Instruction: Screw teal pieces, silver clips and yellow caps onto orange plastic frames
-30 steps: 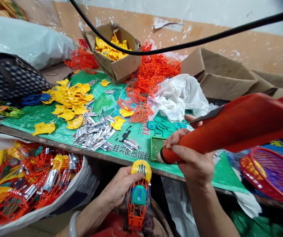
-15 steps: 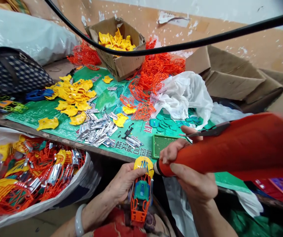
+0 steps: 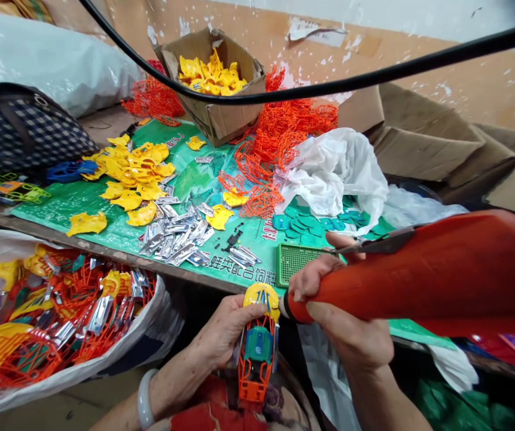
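My left hand (image 3: 224, 332) is closed around a toy car (image 3: 256, 353) with a yellow nose, orange frame and green centre panel. Its thumb presses on the yellow part. In my right hand (image 3: 347, 323) is a thick red electric screwdriver (image 3: 401, 287), held nearly level with a dark lever along its top. The tool's pale tip is at the right side of the yellow nose, though the exact point of contact is too small to make out. Just behind the tip, on the table edge, sits a green mesh basket (image 3: 295, 261).
Yellow shells (image 3: 136, 167), silver strips (image 3: 179, 236), orange frames (image 3: 279, 134) and green panels (image 3: 306, 224) lie on the green-covered table. A carton (image 3: 221, 117) of yellow shells stands behind. At left is a sack (image 3: 149, 323) of mixed parts. A black cable (image 3: 311, 94) hangs across the view.
The screwdriver has swung down and left from above the green basket to the toy car's yellow nose. My left hand has kept its grip on the car. The last half second shows little movement.
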A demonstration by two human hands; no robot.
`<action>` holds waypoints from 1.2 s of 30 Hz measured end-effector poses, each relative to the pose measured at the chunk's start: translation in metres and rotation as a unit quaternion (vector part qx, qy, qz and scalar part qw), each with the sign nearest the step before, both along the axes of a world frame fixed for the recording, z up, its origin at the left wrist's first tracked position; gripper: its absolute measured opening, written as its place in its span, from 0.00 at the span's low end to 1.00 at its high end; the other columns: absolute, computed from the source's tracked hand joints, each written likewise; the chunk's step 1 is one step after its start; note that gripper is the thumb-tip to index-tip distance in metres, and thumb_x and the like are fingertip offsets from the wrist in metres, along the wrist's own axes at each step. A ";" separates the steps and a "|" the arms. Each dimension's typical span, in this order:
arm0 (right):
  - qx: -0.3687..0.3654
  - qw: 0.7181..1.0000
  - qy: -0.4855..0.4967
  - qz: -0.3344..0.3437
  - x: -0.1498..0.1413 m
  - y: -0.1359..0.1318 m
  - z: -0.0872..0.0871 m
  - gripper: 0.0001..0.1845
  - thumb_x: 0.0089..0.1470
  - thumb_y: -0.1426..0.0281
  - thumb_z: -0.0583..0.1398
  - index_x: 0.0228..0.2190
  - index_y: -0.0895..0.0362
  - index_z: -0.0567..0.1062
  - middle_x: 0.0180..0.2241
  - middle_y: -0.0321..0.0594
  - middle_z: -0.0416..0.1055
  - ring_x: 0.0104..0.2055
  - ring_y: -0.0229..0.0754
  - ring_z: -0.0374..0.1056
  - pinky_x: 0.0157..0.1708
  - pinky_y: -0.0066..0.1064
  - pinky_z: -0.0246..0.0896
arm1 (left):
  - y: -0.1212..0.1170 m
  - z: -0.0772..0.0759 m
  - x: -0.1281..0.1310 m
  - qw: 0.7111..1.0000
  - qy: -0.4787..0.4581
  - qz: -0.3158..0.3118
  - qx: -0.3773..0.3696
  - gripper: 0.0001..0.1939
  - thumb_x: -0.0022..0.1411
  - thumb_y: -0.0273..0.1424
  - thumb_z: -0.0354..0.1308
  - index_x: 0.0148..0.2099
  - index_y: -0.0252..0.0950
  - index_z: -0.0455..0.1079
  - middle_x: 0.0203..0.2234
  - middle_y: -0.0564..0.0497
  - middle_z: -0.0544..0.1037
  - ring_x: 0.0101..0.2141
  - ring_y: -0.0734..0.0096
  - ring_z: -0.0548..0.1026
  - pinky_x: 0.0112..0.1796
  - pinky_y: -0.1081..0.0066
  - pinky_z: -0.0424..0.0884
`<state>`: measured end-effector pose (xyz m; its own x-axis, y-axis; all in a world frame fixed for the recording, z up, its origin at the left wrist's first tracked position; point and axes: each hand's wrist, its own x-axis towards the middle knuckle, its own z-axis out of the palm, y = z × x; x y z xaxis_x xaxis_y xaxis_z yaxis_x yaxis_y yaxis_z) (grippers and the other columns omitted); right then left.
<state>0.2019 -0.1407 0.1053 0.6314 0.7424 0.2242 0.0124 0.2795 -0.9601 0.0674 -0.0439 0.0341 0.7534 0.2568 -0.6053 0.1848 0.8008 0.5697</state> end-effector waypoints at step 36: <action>-0.001 1.000 -0.030 -0.003 -0.008 0.008 -0.002 0.17 0.44 0.73 0.65 0.37 0.50 0.71 0.26 0.33 0.67 0.28 0.41 0.67 0.32 0.39 0.69 | -0.006 -0.005 0.005 0.999 -0.006 0.040 -0.021 0.14 0.46 0.34 0.70 0.33 0.31 0.75 0.21 0.52 0.77 0.21 0.74 0.72 0.24 0.75 0.66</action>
